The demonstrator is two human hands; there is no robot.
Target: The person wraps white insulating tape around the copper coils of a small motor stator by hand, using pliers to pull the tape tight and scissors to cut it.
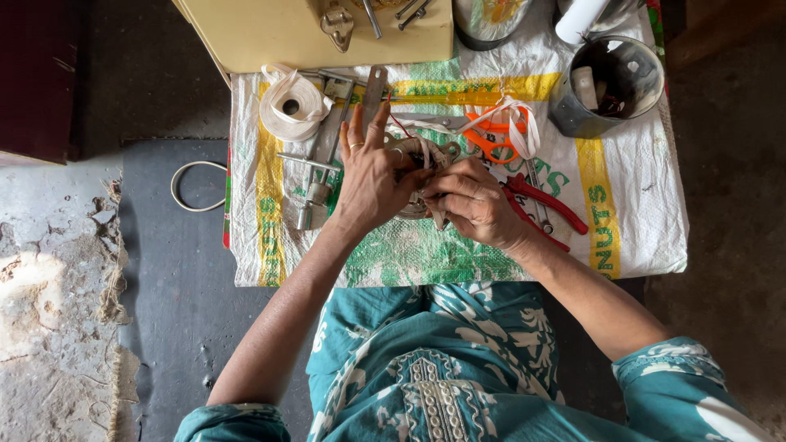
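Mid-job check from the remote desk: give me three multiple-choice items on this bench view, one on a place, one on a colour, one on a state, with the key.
1. Where does the roll of white tape lie?
A. left of the hands, on the woven sack
B. inside the grey pot
C. on the floor

2. What colour are the handles of the pliers by the right hand?
A. blue
B. red
C. black

3. How do the hands stand?
A. both flat on the sack
B. left hand and right hand both on a small whitish wound piece
C. one hand in the grey pot

Key: 1 A, it sits on the sack's left part; 2 B, red grips show; 3 B, both sets of fingers close on it.
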